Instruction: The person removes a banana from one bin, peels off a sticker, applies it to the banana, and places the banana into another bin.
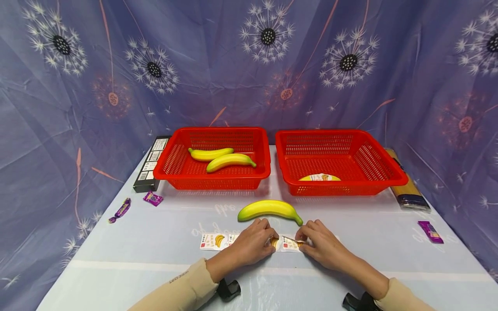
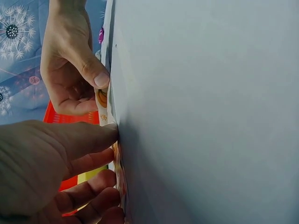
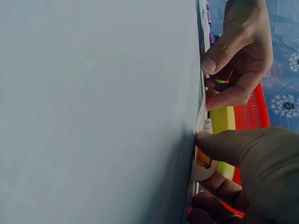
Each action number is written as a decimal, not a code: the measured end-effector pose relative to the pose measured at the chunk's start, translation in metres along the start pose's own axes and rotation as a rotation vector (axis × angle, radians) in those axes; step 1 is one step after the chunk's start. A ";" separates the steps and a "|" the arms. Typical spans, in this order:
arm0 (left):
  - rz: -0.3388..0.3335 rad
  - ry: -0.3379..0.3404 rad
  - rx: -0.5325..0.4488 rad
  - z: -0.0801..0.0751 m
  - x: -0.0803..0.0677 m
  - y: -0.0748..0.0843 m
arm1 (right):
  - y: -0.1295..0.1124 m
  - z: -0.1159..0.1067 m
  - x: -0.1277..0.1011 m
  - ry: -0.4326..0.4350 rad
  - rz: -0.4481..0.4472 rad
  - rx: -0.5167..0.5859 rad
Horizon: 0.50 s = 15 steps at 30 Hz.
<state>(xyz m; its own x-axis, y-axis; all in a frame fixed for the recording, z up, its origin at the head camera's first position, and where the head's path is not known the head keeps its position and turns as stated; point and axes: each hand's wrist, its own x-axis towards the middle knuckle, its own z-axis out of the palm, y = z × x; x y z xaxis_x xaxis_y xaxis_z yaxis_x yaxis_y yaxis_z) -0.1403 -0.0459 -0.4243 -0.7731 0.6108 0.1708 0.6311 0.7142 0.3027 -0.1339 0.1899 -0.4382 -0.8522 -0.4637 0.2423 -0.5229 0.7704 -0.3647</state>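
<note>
A strip of white stickers (image 1: 213, 242) printed with bananas lies across the table in front of me. My left hand (image 1: 253, 242) holds the strip near its middle, thumb and forefinger at its edge. With thumb and forefinger my right hand (image 1: 323, 245) pinches a sticker (image 3: 204, 158) farther right on the strip, its edge lifted and bent up. The hands are a short way apart. Just beyond them lies a yellow banana (image 1: 268, 208) with green ends, its stem tip close to the right fingertips. Part of the strip is hidden under both hands.
Behind stand two red baskets: the left basket (image 1: 218, 183) holds two bananas (image 1: 231, 161), the right basket (image 1: 346, 188) a banana with a sticker (image 1: 320, 177). A black box (image 1: 151, 164) and purple-wrapped candies (image 1: 153, 198) are at left; another candy (image 1: 430, 232) and a brown package (image 1: 408, 190) at right.
</note>
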 end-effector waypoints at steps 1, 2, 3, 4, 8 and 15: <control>-0.001 -0.001 -0.001 0.000 0.000 0.000 | 0.000 0.000 0.000 0.003 0.000 0.010; -0.001 -0.003 0.000 0.000 0.000 0.000 | 0.000 0.001 0.000 0.005 0.005 0.024; -0.002 -0.007 -0.001 0.000 0.001 0.000 | 0.001 0.001 0.000 0.006 0.015 0.044; -0.004 -0.010 -0.003 0.000 0.001 0.000 | 0.001 0.001 0.000 0.008 0.028 0.065; -0.007 -0.018 -0.008 0.000 0.001 -0.001 | 0.002 0.001 0.000 0.026 0.072 0.119; -0.012 -0.019 -0.008 0.001 0.001 -0.001 | 0.007 0.002 -0.002 0.067 0.053 0.155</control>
<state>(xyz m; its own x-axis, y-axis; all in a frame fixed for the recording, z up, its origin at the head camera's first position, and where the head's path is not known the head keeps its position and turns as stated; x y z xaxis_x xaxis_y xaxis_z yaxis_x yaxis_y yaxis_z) -0.1418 -0.0456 -0.4252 -0.7793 0.6085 0.1495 0.6212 0.7187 0.3124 -0.1360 0.1951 -0.4433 -0.8782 -0.3903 0.2765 -0.4783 0.7137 -0.5117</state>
